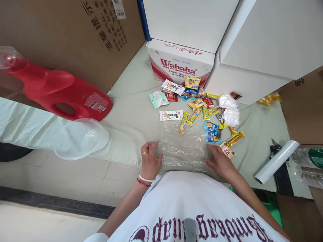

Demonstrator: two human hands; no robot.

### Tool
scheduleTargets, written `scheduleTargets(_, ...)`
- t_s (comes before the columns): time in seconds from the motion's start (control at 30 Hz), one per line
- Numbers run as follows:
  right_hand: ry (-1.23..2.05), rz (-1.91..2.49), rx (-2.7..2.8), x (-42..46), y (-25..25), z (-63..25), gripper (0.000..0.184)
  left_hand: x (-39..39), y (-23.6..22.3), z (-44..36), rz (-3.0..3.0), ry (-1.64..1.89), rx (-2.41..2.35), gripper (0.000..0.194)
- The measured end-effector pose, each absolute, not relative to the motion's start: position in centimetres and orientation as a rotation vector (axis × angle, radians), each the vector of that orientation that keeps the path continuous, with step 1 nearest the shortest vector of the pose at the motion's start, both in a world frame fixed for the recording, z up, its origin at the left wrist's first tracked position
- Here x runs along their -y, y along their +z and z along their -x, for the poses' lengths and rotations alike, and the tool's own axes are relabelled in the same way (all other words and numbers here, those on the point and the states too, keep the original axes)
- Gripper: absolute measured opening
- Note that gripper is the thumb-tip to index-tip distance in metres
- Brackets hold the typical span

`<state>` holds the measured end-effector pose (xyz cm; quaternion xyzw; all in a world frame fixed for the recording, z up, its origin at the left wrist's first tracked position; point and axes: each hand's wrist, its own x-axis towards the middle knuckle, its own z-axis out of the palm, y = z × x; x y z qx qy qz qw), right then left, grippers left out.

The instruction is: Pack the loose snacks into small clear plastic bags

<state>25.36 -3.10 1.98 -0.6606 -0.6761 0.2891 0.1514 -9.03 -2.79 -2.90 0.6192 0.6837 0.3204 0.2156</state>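
A clear, crinkled plastic bag (183, 148) lies flat on the pale green cloth in front of my shirt. My left hand (150, 160), with a ring and bracelets, rests at its left edge, thumb and fingers apart. At the opposite edge my right hand (222, 162) touches the plastic, its thumb spread away from the fingers. Just beyond the bag, small snack packs are scattered: a white stick-snack packet (171, 115), several yellow wrapped bars (194, 116), blue packets (211, 127) and a green pouch (158, 99). A cream packet (227, 150) sits beside my right fingers.
A Wahaha box (180, 64) and white boxes (254, 77) stand behind the snacks. Clear crumpled packages (230, 109) lie right of them. On the left are a red jug (68, 90) and clear plastic bowl (83, 141). A white roll (277, 162) and bottles (308, 158) lie far right.
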Motion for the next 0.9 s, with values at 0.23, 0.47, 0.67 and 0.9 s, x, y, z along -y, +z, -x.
scheduleTargets(0.23,0.426,1.468,2.349,0.2,3.1,-21.0,0.045,3.5,-3.4,8.2,-2.555,0.394,-1.351,0.080)
scheduleTargets(0.47,0.509,1.586,2.346,-4.8,0.8,-22.9,0.038,3.8,-3.8,11.6,-2.536,0.204,-1.292,0.077)
scheduleTargets(0.67,0.284,1.489,2.725,-15.2,3.1,-21.2,0.049,3.5,-3.7,12.1,-2.480,0.270,-1.294,0.052)
scheduleTargets(0.9,0.102,1.412,2.907,-19.7,4.1,-21.5,0.028,4.4,-4.4,11.8,-2.567,0.361,-1.414,0.045)
